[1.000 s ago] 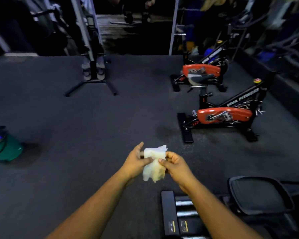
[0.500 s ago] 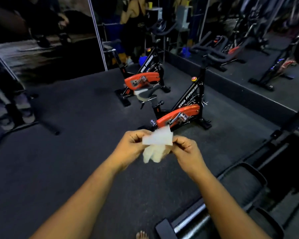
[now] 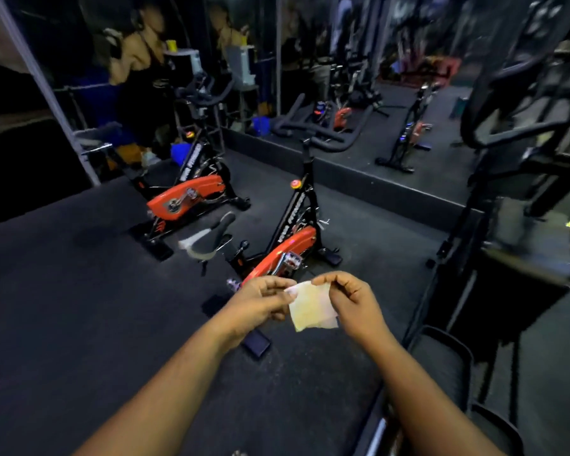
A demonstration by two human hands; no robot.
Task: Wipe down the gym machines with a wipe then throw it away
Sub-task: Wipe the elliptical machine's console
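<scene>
A pale yellowish wipe [image 3: 311,307] hangs unfolded between my two hands at chest height. My left hand [image 3: 260,302] pinches its upper left corner, and my right hand [image 3: 351,299] pinches its upper right corner. Just beyond the hands stands a black and red spin bike [image 3: 288,232] with its saddle [image 3: 208,240] to the left and handlebars [image 3: 320,134] high at the back. A second black and red spin bike [image 3: 186,192] stands farther off to the left.
Dark rubber flooring [image 3: 79,307] spreads to the left. A mirror wall [image 3: 359,60] with a raised ledge runs behind the bikes. A black machine frame [image 3: 514,159] and padded seat [image 3: 441,363] crowd the right side. A person stands at the back left.
The view has swung right and closer to the near spin bike. The crumpled wipe has been pulled open into a flat sheet between both hands.
</scene>
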